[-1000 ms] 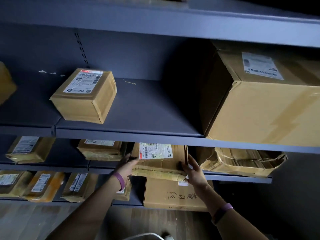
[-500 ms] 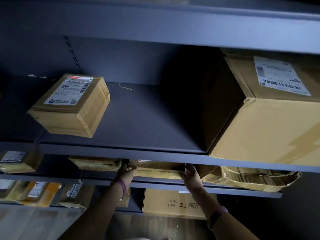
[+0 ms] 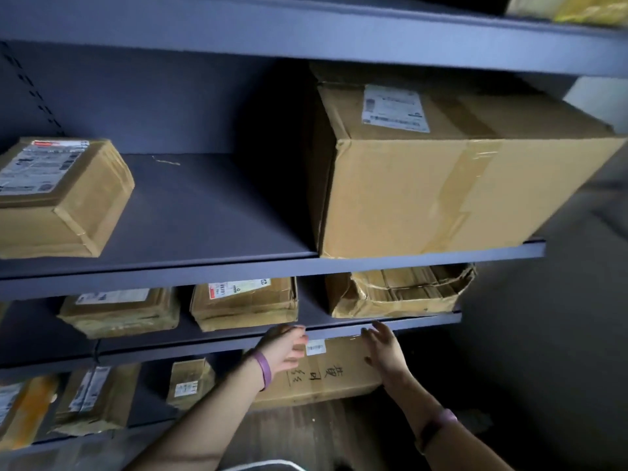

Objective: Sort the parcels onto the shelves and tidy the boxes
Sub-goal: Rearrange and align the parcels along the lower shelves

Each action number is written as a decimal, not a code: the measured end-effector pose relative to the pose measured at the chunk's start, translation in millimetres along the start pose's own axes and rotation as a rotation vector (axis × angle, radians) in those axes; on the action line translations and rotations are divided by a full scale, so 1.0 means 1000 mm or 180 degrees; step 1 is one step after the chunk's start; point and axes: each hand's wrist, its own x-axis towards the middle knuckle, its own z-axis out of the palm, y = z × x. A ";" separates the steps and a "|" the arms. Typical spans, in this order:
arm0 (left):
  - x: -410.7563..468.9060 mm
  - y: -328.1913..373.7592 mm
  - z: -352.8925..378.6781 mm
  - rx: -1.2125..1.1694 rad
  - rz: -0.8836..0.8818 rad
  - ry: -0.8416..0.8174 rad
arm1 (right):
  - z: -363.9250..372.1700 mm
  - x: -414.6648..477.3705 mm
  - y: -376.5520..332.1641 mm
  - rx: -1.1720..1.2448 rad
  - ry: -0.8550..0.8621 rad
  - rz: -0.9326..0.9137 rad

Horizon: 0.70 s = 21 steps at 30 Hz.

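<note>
A flat brown parcel [image 3: 243,305] with a white and red label lies on the second shelf [image 3: 217,339], between another flat parcel [image 3: 120,312] and a crumpled open box [image 3: 401,294]. My left hand [image 3: 283,346] hovers just below that shelf's front edge, fingers loosely curled, holding nothing. My right hand [image 3: 385,348] is spread with straight fingers in front of a big carton with handwriting [image 3: 326,372] on the bottom level. Neither hand touches the flat parcel.
On the upper shelf [image 3: 204,212] a small labelled box [image 3: 61,195] sits left and a large taped carton [image 3: 452,178] right. Several small parcels [image 3: 85,399] fill the lower left shelf. A dark wall lies to the right, wooden floor below.
Both hands have let go of the flat labelled parcel, which now rests on the second shelf, and have drawn back below the shelf edge. The view has shifted to the right.
</note>
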 end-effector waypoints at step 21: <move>0.075 0.077 0.164 -0.0965 0.0405 0.1554 | -0.206 0.145 -0.045 0.0388 -0.0084 -0.0385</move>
